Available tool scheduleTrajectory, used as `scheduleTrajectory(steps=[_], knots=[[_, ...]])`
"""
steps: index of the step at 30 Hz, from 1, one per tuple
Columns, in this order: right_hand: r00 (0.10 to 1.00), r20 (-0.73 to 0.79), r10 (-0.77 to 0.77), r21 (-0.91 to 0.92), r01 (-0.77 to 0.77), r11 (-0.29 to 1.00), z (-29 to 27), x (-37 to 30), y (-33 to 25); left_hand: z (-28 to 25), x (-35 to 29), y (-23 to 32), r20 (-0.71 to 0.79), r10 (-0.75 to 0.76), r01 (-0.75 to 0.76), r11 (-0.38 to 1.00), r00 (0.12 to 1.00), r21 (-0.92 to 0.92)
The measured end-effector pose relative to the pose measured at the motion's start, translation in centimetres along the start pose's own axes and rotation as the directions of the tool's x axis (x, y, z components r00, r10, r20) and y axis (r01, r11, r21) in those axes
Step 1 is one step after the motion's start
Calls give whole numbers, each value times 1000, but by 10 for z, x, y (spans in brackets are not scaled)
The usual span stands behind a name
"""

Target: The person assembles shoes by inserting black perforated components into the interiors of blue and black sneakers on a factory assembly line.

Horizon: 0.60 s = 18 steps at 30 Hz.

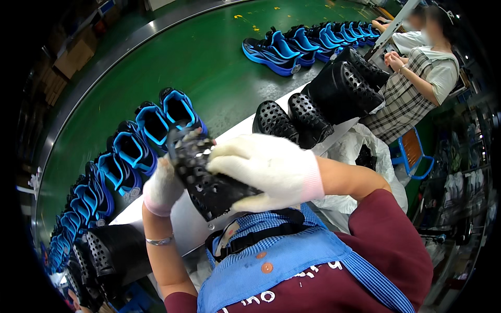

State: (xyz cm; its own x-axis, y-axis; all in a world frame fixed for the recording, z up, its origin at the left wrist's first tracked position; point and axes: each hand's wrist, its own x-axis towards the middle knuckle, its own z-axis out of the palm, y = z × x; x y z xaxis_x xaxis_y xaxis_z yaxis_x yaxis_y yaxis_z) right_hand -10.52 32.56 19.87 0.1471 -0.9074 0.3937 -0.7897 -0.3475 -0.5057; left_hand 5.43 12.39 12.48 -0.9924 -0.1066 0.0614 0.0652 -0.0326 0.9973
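Note:
Between my two gloved hands is a black perforated plastic shoe tree (201, 180), tilted and partly blurred. My left hand (164, 189), in a white knit glove, grips its left side, and most of those fingers are hidden behind it. Across its right side lie the bent fingers of my right hand (266, 169), gloved in white with a pink cuff; the thumb presses its lower end. Just beyond my hands stand black-and-blue sneakers (180, 109) in a curving row. A pair of similar black shoe trees (274, 122) rests on the white ledge to the right.
The green conveyor (219, 94) carries more blue sneakers (282, 52) at the far right. Black bins (339, 88) holding perforated shoe trees stand right, another bin (122, 248) lower left. A white plastic bag (386, 172) hangs beside me. Co-workers (417, 73) stand at right near a blue-framed stool (412, 151).

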Motion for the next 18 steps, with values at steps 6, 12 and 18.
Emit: scheduleTrajectory(steps=[6, 12, 18], knots=[[997, 5, 83, 91, -83, 992, 25, 24, 20, 12, -9, -6, -259, -12, -134, 833, 966, -537], [903, 237, 359, 49, -381, 923, 34, 52, 37, -8, -14, -21, -505, -32, -206, 889, 862, -408], [873, 226, 432, -233, -382, 894, 47, 74, 56, -21, -4, -38, -474, -88, -224, 796, 876, -562]])
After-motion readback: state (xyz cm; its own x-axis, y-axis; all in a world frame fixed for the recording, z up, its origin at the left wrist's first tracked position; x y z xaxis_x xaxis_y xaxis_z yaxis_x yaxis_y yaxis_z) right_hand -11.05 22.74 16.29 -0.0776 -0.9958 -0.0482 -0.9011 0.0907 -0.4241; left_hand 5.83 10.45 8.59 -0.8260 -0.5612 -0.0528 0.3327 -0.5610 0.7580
